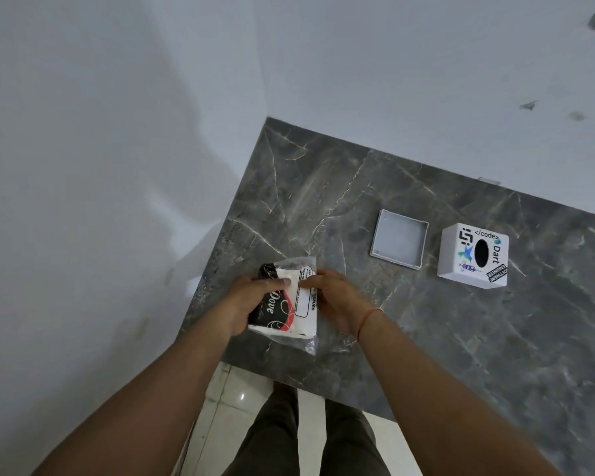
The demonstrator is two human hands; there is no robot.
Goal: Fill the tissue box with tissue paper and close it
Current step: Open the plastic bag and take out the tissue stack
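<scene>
A plastic-wrapped tissue pack [289, 309], white with black and red print, is held just above the near left part of the dark marble table [461, 338]. My left hand [251, 297] grips its left side. My right hand [337, 300] holds its right edge with the fingers on the wrapper. A white tissue box [473, 255] with stickers and an oval slot on top stands at the far right. Its flat grey-white lid or base panel [399, 238] lies open side up just to the left of the box.
White walls meet the table on the left and far sides. The table's near edge runs diagonally above pale floor tiles [241, 396] and my legs [310, 441]. A red thread circles my right wrist [368, 319].
</scene>
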